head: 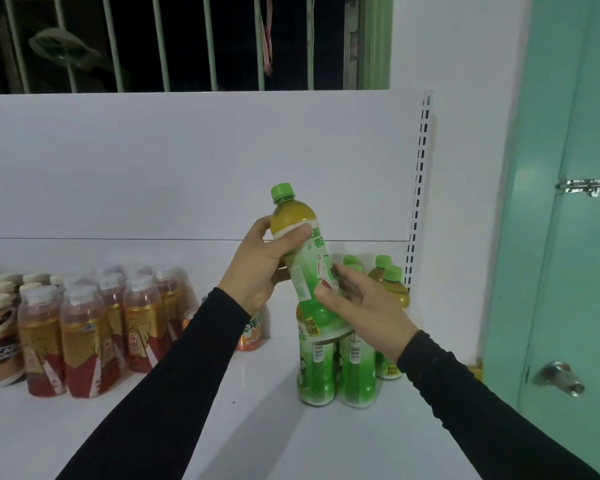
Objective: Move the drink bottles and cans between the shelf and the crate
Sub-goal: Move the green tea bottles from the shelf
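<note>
Head view: I'm gripping the green tea bottle (305,258) with my left hand (260,268), right hand (357,306) loose-fingered alongside, above the shelf (257,427) cluster (336,368) at five o'clock; I'm judging upright lowering beside it safest.

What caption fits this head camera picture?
Left hand grips a green-capped tea bottle above the white shelf; right hand touches it.

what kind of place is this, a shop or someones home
Probably a small shop or stockroom: a white retail shelf with a slotted upright, and rows of identical drinks, such as green tea bottles and red-and-gold bottles. The barred window fits either.
</note>
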A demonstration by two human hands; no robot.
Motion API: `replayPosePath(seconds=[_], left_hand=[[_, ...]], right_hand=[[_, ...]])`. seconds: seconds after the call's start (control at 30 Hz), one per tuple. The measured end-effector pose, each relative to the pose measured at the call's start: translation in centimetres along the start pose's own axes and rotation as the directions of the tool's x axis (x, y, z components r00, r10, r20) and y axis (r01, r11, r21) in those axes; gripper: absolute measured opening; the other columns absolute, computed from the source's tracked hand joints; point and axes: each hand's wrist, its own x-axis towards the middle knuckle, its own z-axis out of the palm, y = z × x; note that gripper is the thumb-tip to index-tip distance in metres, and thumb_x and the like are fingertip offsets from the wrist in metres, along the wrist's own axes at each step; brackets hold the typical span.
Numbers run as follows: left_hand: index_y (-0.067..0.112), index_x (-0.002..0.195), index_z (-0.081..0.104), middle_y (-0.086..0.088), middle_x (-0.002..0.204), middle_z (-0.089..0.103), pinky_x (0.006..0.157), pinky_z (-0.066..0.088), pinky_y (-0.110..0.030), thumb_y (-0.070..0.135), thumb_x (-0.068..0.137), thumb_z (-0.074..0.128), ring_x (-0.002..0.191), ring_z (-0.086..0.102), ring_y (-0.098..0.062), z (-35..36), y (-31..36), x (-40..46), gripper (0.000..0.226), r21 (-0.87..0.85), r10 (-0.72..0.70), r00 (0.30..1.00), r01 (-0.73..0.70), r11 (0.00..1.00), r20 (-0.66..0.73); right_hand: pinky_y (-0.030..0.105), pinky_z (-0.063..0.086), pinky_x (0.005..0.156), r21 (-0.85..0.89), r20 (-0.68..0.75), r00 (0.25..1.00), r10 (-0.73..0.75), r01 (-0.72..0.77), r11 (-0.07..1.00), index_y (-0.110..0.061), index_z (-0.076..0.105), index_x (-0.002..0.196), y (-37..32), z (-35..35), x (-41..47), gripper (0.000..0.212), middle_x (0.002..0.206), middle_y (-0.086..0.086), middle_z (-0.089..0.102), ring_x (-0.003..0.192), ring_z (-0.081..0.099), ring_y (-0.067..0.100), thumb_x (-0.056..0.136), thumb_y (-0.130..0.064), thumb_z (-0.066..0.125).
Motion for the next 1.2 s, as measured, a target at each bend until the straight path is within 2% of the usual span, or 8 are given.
replayPosePath(seconds=[0.1,0.27,0.5,0.73,0.8,0.87,1.03,1.2], left_hand=[[0.018,0.124,0.053,-0.007,0.101,0.074,0.065,0.059,-0.037,0.029,0.067,0.084,0.083,0.075,-0.022,0.4,-0.3,0.0,0.066,0.058,0.032,0.998,-0.029,0.998,-0.046],[0.017,0.124,0.054,-0.006,0.102,0.074,0.071,0.059,-0.036,0.038,0.068,0.080,0.088,0.074,-0.022,0.3,0.2,-0.2,0.065,0.092,0.024,1.000,-0.023,0.995,-0.009],[0.010,0.135,0.055,-0.008,0.103,0.068,0.086,0.056,-0.049,0.029,0.078,0.078,0.092,0.066,-0.026,-0.9,-0.3,0.0,0.065,-0.050,-0.062,0.994,0.067,0.996,0.094],[0.013,0.127,0.055,-0.005,0.099,0.071,0.069,0.060,-0.038,0.030,0.071,0.083,0.080,0.073,-0.020,0.1,-0.4,-0.4,0.065,0.079,-0.010,0.998,0.015,0.997,-0.062],[0.018,0.125,0.054,-0.003,0.097,0.072,0.071,0.062,-0.038,0.026,0.077,0.083,0.078,0.073,-0.016,0.5,-0.6,-0.3,0.056,0.129,0.021,0.995,-0.009,0.992,-0.094],[0.022,0.123,0.053,-0.004,0.098,0.072,0.073,0.062,-0.037,0.028,0.078,0.083,0.078,0.073,-0.015,0.5,-0.5,-0.2,0.055,0.164,0.040,0.994,-0.023,0.986,-0.101],[0.023,0.127,0.055,-0.007,0.096,0.076,0.079,0.060,-0.040,0.030,0.076,0.078,0.084,0.072,-0.023,-0.2,0.0,-0.5,0.057,0.055,-0.025,0.999,0.022,0.998,0.044],[0.010,0.134,0.053,-0.008,0.091,0.074,0.075,0.058,-0.041,0.026,0.073,0.076,0.077,0.069,-0.024,-0.2,-0.4,-0.7,0.068,-0.038,-0.091,0.991,0.095,0.995,0.095]], right_hand=[[0.020,0.051,0.091,-0.253,-0.081,0.996,-0.043,0.021,0.967,-0.047,0.057,0.106,1.0,0.4,0.0,0.032,0.103,-0.028,0.066,0.097,0.061,-0.012,0.080,-0.049,0.076],[0.023,0.052,0.089,0.057,-0.073,0.997,0.004,0.000,0.998,-0.034,0.068,0.102,0.9,0.2,-0.1,0.022,0.102,-0.018,0.075,0.100,0.069,0.002,0.086,-0.021,0.075],[0.034,0.057,0.087,0.448,0.129,0.977,0.170,-0.211,0.869,-0.003,0.063,0.125,1.5,-0.2,-0.2,0.048,0.122,0.021,0.068,0.104,0.066,0.028,0.082,-0.024,0.065],[0.030,0.053,0.095,-0.252,-0.024,1.000,-0.003,-0.004,0.968,-0.040,0.063,0.114,1.5,0.5,-0.3,0.037,0.110,-0.019,0.071,0.104,0.065,-0.001,0.081,-0.054,0.074],[0.018,0.050,0.089,-0.273,-0.083,0.996,-0.028,0.005,0.962,-0.049,0.059,0.100,1.4,0.8,-0.2,0.027,0.100,-0.032,0.069,0.099,0.062,-0.010,0.080,-0.047,0.078],[0.013,0.048,0.088,-0.173,-0.087,0.996,-0.007,-0.009,0.985,-0.046,0.060,0.097,1.4,0.6,-0.2,0.027,0.095,-0.039,0.067,0.097,0.061,-0.015,0.082,-0.034,0.079],[0.045,0.052,0.099,0.396,0.103,0.979,0.176,-0.202,0.896,-0.010,0.064,0.126,1.5,-0.4,-0.1,0.050,0.120,0.009,0.071,0.115,0.066,0.027,0.081,-0.031,0.075],[0.042,0.057,0.085,0.539,0.230,0.946,0.228,-0.319,0.780,-0.003,0.059,0.131,1.9,-0.2,0.0,0.056,0.127,0.023,0.064,0.111,0.065,0.032,0.083,-0.031,0.069]])
